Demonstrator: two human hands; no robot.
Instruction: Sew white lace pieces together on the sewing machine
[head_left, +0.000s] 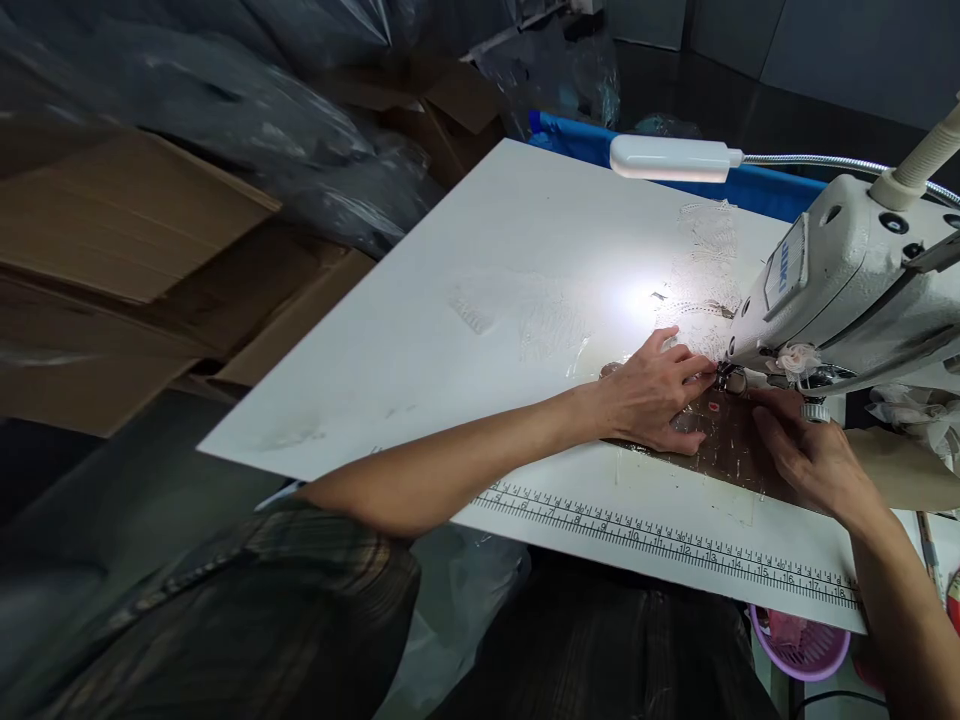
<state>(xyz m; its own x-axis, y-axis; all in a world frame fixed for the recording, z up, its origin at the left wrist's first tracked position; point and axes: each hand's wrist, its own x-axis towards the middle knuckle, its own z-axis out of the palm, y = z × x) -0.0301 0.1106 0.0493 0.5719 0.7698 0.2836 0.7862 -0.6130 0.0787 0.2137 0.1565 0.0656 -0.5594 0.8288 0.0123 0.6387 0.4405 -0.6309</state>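
My left hand [651, 393] rests palm down on the brown machine bed [724, 440], fingers spread, the fingertips close to the presser foot [729, 377] of the white sewing machine [847, 270]. From the other side, my right hand [817, 455] reaches in beside the needle area. Its thumb lies apart from the index finger, and the other fingers are partly hidden under the machine head. Nothing can be made out in its grasp. A thin strip of trim [694, 307] lies on the table just beyond my left hand.
A white lamp [667, 158] on a flexible neck lights the white table [420, 330]. Along the table's front edge runs a printed ruler [675, 540]. Cardboard boxes [135, 220] stand at left, a blue bin [574, 135] behind, a purple basket [806, 655] below right.
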